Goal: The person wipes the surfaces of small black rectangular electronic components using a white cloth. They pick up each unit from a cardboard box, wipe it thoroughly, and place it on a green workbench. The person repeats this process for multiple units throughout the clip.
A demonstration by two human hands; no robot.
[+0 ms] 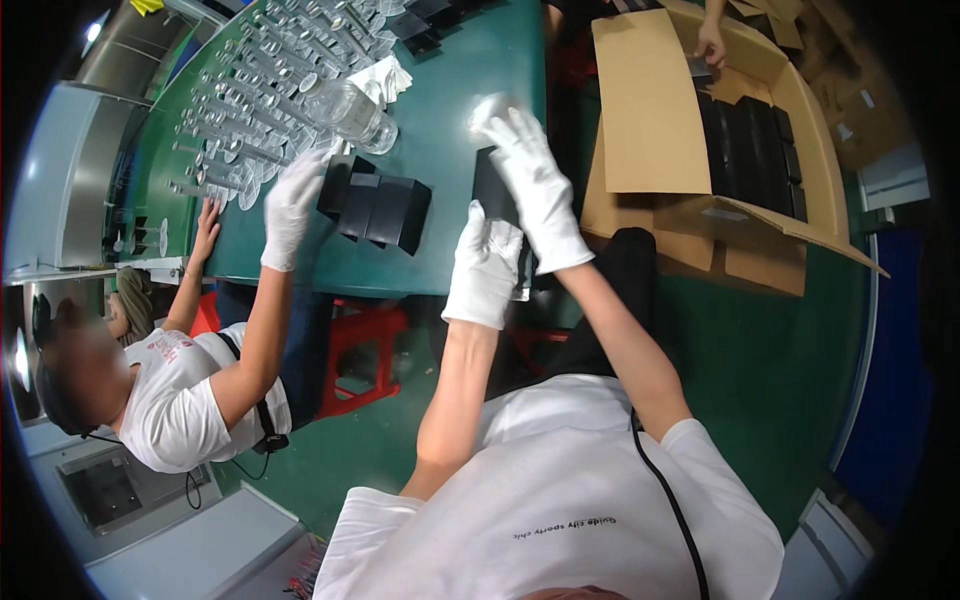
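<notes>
My left hand (484, 262), in a white glove, is closed around the near end of a black box (489, 186) at the table's right edge. Above the box, my white-gloved right hand (532, 178) reaches forward and partly covers it. Its fingertips are blurred and lie against a clear, shiny round thing (489, 112) whose kind I cannot make out. Left of my hands, several black boxes (378, 205) stand together on the green table (440, 130). A co-worker's gloved hand (292, 205) is beside them.
A large clear jar (345, 110) lies by a white cloth (384, 80). Several clear stemmed pieces (260, 90) crowd the far left. On the right, an open cardboard carton (655, 120) holds black boxes, with another person's hand (710, 45) over it. A red stool (365, 350) stands left.
</notes>
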